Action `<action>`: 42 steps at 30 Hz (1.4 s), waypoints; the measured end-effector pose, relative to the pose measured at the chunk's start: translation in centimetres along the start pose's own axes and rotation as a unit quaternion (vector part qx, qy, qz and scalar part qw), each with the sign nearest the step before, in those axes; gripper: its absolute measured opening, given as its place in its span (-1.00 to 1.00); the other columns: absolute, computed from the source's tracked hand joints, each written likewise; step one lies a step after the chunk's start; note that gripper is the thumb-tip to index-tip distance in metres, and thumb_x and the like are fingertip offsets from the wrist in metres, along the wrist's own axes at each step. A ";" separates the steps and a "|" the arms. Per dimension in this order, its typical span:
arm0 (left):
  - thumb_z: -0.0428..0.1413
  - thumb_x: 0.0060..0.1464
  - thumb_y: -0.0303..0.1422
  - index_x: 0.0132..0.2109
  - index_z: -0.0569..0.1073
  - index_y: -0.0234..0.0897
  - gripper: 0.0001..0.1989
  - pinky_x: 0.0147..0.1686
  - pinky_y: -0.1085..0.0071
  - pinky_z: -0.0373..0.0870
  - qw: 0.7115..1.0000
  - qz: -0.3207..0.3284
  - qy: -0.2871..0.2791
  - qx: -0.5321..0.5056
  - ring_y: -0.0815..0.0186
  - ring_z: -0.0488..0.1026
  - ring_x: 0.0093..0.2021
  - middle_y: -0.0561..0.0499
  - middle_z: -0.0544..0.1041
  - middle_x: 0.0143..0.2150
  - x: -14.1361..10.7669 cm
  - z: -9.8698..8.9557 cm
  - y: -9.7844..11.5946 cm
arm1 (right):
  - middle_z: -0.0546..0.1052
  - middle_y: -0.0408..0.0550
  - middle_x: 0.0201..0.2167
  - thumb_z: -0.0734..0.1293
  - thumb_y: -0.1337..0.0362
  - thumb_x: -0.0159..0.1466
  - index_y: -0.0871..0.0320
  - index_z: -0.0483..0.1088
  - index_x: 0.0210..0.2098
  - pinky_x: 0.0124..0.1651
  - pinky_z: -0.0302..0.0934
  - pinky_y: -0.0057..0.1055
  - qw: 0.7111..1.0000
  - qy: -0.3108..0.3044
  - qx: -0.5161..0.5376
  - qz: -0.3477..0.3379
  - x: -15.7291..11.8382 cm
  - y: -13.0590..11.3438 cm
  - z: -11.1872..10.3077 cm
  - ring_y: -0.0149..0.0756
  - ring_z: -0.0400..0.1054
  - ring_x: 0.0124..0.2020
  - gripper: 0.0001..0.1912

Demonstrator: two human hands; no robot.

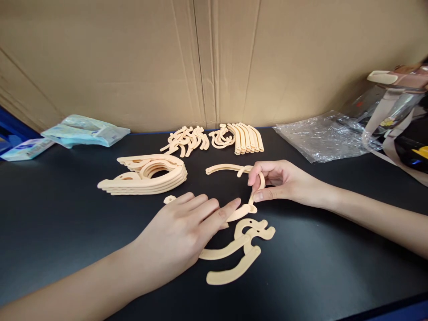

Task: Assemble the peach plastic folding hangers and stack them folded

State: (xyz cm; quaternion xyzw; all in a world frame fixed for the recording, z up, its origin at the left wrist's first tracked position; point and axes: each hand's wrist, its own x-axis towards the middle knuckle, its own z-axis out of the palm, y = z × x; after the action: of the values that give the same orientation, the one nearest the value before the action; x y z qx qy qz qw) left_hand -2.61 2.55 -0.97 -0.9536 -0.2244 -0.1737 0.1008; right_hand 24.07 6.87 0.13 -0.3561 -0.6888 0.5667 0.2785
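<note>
A cream plastic folding hanger point(223, 167) is held between my two hands over the black table. My right hand point(287, 183) pinches its curved middle part between thumb and fingers. One slim arm of it stretches left from there. The fingers of my left hand point(183, 225) close over the lower arm, whose tip shows past the knuckles; the thumb is mostly hidden. Just below lies a second folding hanger point(234, 269), with its arms spread and its hook parts to the upper right. My left hand covers the end of one of its arms.
A stack of folded hangers point(157, 185) stands at left. Farther back lie loose hook pieces point(187, 139), curved pieces point(221, 139) and a row of arm pieces point(249, 139). Blue-white packs point(85, 130) sit far left; clear plastic film point(317, 136) and a strapped bottle point(384, 104) occupy the right.
</note>
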 end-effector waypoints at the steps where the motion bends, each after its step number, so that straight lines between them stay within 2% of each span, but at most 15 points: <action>1: -0.09 0.25 -0.66 0.27 0.24 -0.40 -0.53 -0.41 0.31 0.16 1.000 -0.002 0.001 0.001 0.27 0.33 -0.38 0.05 0.45 -0.34 0.0 0.0 0.0 | 0.53 -0.22 -0.46 0.53 0.19 0.14 0.14 0.39 -0.29 -0.14 0.34 -0.33 1.000 0.003 -0.001 -0.003 0.0 0.0 0.1 -0.36 0.50 -0.35 -0.71; 4: -0.08 0.35 -0.53 0.22 0.29 -0.36 -0.66 -0.42 0.31 0.22 1.000 -0.025 0.014 -0.001 0.27 0.37 -0.39 0.05 0.47 -0.33 0.1 0.2 -0.1 | 0.53 -0.25 -0.43 0.52 0.22 0.17 0.09 0.33 -0.04 -0.12 0.36 -0.29 1.000 0.025 0.005 -0.017 -0.2 0.0 0.5 -0.31 0.52 -0.30 -0.57; 7: -0.11 0.41 -0.44 0.16 0.32 -0.31 -0.74 -0.37 0.37 0.35 0.996 -0.065 0.040 -0.035 0.31 0.48 -0.34 0.04 0.54 -0.25 0.3 0.2 -0.1 | 0.53 -0.24 -0.41 0.44 0.20 0.28 0.00 0.08 0.24 -0.22 0.35 -0.30 0.996 0.076 -0.021 -0.048 -0.8 -0.1 1.0 -0.30 0.50 -0.33 -0.35; 9: -0.11 0.40 -0.46 0.15 0.29 -0.29 -0.75 -0.34 0.43 0.40 0.993 -0.089 0.041 -0.060 0.35 0.54 -0.29 0.02 0.57 -0.16 0.3 0.1 -0.1 | 0.50 -0.23 -0.42 0.37 0.15 0.35 -0.01 0.05 0.26 -0.27 0.32 -0.31 0.981 0.140 -0.093 -0.094 -1.2 0.0 1.1 -0.31 0.45 -0.38 -0.41; 11: -0.11 0.39 -0.46 0.15 0.27 -0.26 -0.75 -0.39 0.46 0.41 0.991 -0.105 0.033 -0.072 0.37 0.56 -0.30 0.02 0.58 -0.12 0.2 0.0 -0.1 | 0.49 -0.17 -0.39 0.31 0.15 0.39 0.00 0.21 0.16 -0.24 0.31 -0.30 0.942 0.205 -0.222 -0.146 -1.3 0.2 1.0 -0.29 0.41 -0.34 -0.62; 13: -0.12 0.38 -0.45 0.14 0.26 -0.25 -0.75 -0.44 0.47 0.40 0.990 -0.116 0.029 -0.074 0.37 0.58 -0.32 0.01 0.59 -0.10 0.0 0.0 -0.1 | 0.52 -0.07 -0.26 0.29 0.21 0.40 0.05 0.36 -0.01 -0.14 0.31 -0.23 0.881 0.233 -0.372 -0.176 -1.2 0.6 0.6 -0.22 0.41 -0.21 -0.81; 15: -0.12 0.37 -0.45 0.17 0.25 -0.24 -0.72 -0.43 0.48 0.42 0.989 -0.125 0.029 -0.076 0.36 0.60 -0.31 0.00 0.61 -0.06 -0.1 0.1 -0.1 | 0.54 0.02 -0.06 0.27 0.29 0.40 0.09 0.42 -0.06 -0.01 0.31 -0.14 0.833 0.216 -0.477 -0.180 -0.8 1.0 0.2 -0.11 0.40 -0.04 -0.85; 17: -0.11 0.35 -0.45 0.22 0.23 -0.23 -0.66 -0.42 0.50 0.42 0.987 -0.135 0.029 -0.084 0.38 0.60 -0.31 0.01 0.61 -0.04 -0.1 0.1 -0.1 | 0.52 0.06 0.08 0.25 0.34 0.39 0.12 0.42 0.02 0.08 0.30 -0.07 0.818 0.187 -0.515 -0.175 -0.4 1.3 0.0 -0.06 0.37 0.08 -0.77; 19: -0.09 0.34 -0.47 0.29 0.19 -0.22 -0.58 -0.46 0.53 0.38 0.986 -0.138 0.027 -0.094 0.41 0.60 -0.32 0.03 0.62 -0.04 -0.1 0.0 -0.1 | 0.54 0.06 0.06 0.23 0.39 0.38 0.17 0.41 0.06 0.07 0.31 -0.06 0.820 0.168 -0.521 -0.166 -0.3 1.4 -0.1 -0.08 0.41 0.05 -0.72; 22: -0.08 0.34 -0.48 0.34 0.13 -0.19 -0.53 -0.53 0.57 0.31 0.983 -0.144 0.016 -0.110 0.43 0.60 -0.29 0.05 0.61 -0.04 0.0 -0.3 -0.1 | 0.58 0.07 -0.05 0.22 0.39 0.36 0.23 0.44 0.00 -0.02 0.34 -0.06 0.825 0.173 -0.517 -0.150 -0.2 1.4 0.0 -0.10 0.45 -0.08 -0.73; 27: -0.13 0.35 -0.46 0.31 0.14 -0.17 -0.58 -0.39 0.56 0.42 0.976 -0.169 -0.006 -0.137 0.36 0.63 -0.19 0.06 0.63 -0.14 0.0 -0.6 0.1 | 0.51 0.14 0.04 0.25 0.13 0.42 0.24 0.41 0.11 0.09 0.31 -0.05 0.814 0.170 -0.541 -0.126 -0.2 1.6 0.1 -0.04 0.38 0.03 -0.61; 30: -0.14 0.35 -0.46 0.32 0.11 -0.14 -0.56 -0.36 0.52 0.43 0.974 -0.173 -0.020 -0.146 0.33 0.64 -0.24 0.11 0.62 -0.28 0.0 -0.7 0.0 | 0.50 0.10 0.02 0.24 0.17 0.42 0.17 0.45 0.00 0.09 0.29 -0.09 0.821 0.162 -0.535 -0.116 -0.2 1.6 0.0 -0.06 0.37 0.02 -0.72; 35: -0.12 0.33 -0.47 0.33 0.07 -0.10 -0.53 -0.43 0.54 0.34 0.970 -0.184 -0.028 -0.153 0.38 0.57 -0.38 0.21 0.52 -0.41 0.1 -0.9 -0.1 | 0.50 -0.04 -0.28 0.23 0.38 0.25 0.10 0.31 -0.28 -0.21 0.25 -0.27 0.845 0.191 -0.489 -0.107 -0.3 1.1 0.0 -0.21 0.36 -0.27 -0.92; 39: -0.14 0.35 -0.45 0.28 0.09 -0.11 -0.59 -0.52 0.56 0.24 0.960 -0.214 -0.037 -0.179 0.45 0.44 -0.53 0.25 0.41 -0.44 0.3 -1.0 -0.1 | 0.31 -0.25 -0.54 0.19 0.40 0.17 0.06 0.12 -0.35 -0.46 0.05 -0.41 0.871 0.210 -0.437 -0.076 -0.4 1.0 0.0 -0.37 0.17 -0.55 -0.87; 42: -0.14 0.34 -0.42 0.27 0.09 -0.08 -0.60 -0.49 0.54 0.26 0.951 -0.230 -0.039 -0.200 0.44 0.45 -0.49 0.21 0.46 -0.36 0.3 -1.0 -0.1 | 0.18 -0.34 -0.64 0.19 0.40 0.16 0.04 0.06 -0.35 -0.52 -0.04 -0.42 0.892 0.197 -0.405 -0.041 -0.4 0.9 0.1 -0.41 0.03 -0.63 -0.83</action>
State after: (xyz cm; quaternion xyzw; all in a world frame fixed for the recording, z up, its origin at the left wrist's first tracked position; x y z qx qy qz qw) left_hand -2.69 2.52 0.09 -0.8825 -0.4022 -0.1966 -0.1439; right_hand 24.44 6.58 -0.76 -0.5143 -0.8033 0.1447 0.2631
